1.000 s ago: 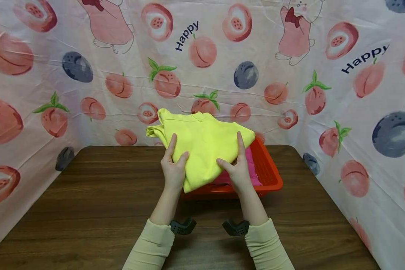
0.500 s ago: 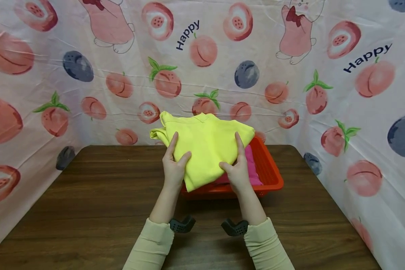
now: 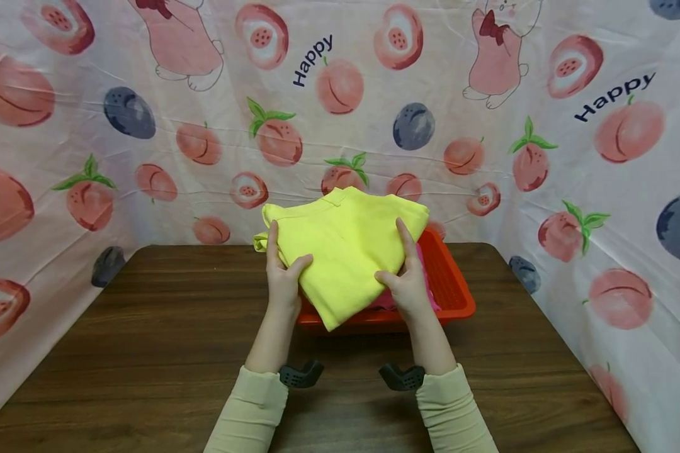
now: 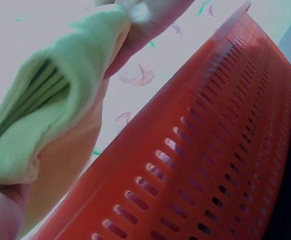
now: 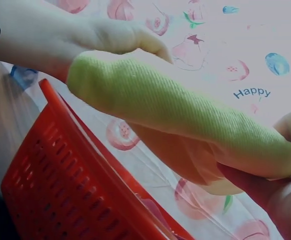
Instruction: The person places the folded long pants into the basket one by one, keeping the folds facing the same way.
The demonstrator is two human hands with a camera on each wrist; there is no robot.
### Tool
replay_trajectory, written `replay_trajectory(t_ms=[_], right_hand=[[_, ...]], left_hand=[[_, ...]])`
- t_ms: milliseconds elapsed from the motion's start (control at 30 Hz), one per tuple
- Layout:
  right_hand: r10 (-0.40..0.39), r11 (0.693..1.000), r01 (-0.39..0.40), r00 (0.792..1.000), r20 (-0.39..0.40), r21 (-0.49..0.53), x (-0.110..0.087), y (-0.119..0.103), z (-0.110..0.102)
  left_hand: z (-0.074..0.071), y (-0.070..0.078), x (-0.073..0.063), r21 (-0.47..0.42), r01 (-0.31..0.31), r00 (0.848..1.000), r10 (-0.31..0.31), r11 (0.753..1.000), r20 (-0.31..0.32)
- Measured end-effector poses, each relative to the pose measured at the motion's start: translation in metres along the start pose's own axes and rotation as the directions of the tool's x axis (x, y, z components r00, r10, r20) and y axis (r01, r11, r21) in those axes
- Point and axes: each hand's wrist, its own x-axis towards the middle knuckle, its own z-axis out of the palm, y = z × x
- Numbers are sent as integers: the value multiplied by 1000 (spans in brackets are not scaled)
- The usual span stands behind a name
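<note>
A folded bright yellow sweatshirt (image 3: 345, 251) is held up between both hands in the head view, in front of and above the red plastic basket (image 3: 452, 277). At its left side my left hand (image 3: 283, 283) grips it, thumb on the near face and index finger extended up the edge. My right hand (image 3: 406, 286) pinches the right side the same way. The ribbed edge of the sweatshirt (image 5: 185, 110) shows in the right wrist view, and its folded layers gape in the left wrist view. Beneath it, pink cloth (image 3: 386, 301) lies in the basket, partly hidden.
The brown wooden table (image 3: 192, 340) extends on both sides of the basket. A fruit-printed curtain (image 3: 340, 138) hangs behind the table and along both sides. Dark wrist devices (image 3: 301, 374) sit at both cuffs.
My left hand has shifted slightly left and taken the sweatshirt's left edge lower. The bottom corner has swung right and a little down. My right hand has moved slightly right.
</note>
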Motion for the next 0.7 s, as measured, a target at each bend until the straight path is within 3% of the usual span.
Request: replay_trajectory(t_ms=[167,367,433,567,700], right_hand=[[32,998,-32,999,17,58,-1,-7,-4],[42,994,-43,999,12,97,0,-13,-15],[40,992,-41,999,15,118,0,-15,-18],[45,987,-49,999,25,155,1,-18,-25],[47,984,-52,998,33,169,2,-19,-30]], left_hand=[[-5,2,5,-172,58,996,-67,983,-50],[-10,6,10,-382,165,982,-189,909,-27],[-13,7,12,-406,191,980,-199,894,21],[-18,8,15,-398,231,973,-209,888,99],[-24,7,17,-387,262,965,-244,884,96]])
